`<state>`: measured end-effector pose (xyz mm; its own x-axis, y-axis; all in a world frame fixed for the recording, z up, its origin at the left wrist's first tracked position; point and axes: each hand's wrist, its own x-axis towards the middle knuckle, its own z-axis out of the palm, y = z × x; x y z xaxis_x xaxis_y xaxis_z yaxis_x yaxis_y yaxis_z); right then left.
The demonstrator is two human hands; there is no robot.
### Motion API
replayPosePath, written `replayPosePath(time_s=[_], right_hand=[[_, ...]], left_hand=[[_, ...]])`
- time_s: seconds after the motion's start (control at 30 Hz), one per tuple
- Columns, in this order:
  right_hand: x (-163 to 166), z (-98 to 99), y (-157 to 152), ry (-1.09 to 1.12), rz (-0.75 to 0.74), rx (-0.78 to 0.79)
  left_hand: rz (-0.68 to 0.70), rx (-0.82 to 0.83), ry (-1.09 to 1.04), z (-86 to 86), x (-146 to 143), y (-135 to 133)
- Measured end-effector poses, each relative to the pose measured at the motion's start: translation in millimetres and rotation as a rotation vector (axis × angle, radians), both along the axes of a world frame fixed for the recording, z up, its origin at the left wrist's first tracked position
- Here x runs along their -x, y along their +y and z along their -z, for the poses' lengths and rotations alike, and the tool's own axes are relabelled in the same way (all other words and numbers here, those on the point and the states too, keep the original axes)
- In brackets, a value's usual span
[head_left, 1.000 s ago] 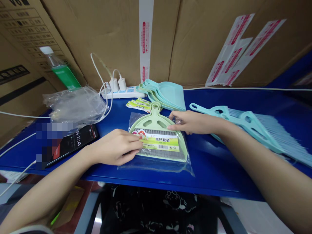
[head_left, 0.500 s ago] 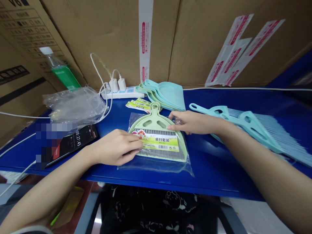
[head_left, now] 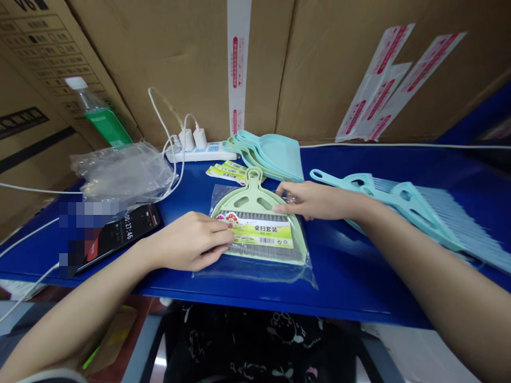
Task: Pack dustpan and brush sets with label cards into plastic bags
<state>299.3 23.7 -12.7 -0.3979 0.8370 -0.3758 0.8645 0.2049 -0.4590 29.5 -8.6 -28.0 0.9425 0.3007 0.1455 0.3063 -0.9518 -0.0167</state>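
Observation:
A pale green dustpan and brush set (head_left: 253,198) lies flat in a clear plastic bag, handle pointing away from me. A yellow-green card label (head_left: 271,232) covers part of the grey bristles. My left hand (head_left: 199,240) is on the set's left edge, fingers curled together over the label's left end. At the upper right edge, my right hand (head_left: 303,201) pinches the bagged set, thumb on top; some of its fingertips are hidden. To the right lie light blue brushes (head_left: 393,198), partly behind my right forearm.
Stacked dustpans (head_left: 281,154) and loose card labels (head_left: 227,171) lie at the back, beside a power strip (head_left: 213,151) with white cables. Clear bags (head_left: 128,171), a bottle (head_left: 106,125) and a phone (head_left: 120,234) are on the left. Cardboard boxes (head_left: 191,53) wall off the back.
Both hands and the bagged set look the same as before. Only the phone's timer has advanced by a second.

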Motion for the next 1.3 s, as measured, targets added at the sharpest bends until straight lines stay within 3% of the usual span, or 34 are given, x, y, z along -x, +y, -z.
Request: replayPosePath(time_s=[1.3], right_hand=[[-0.7, 0.4, 0.1, 0.016, 0.012, 0.006]], left_hand=[[0.008, 0.011, -0.014, -1.6, -0.7, 1.2]])
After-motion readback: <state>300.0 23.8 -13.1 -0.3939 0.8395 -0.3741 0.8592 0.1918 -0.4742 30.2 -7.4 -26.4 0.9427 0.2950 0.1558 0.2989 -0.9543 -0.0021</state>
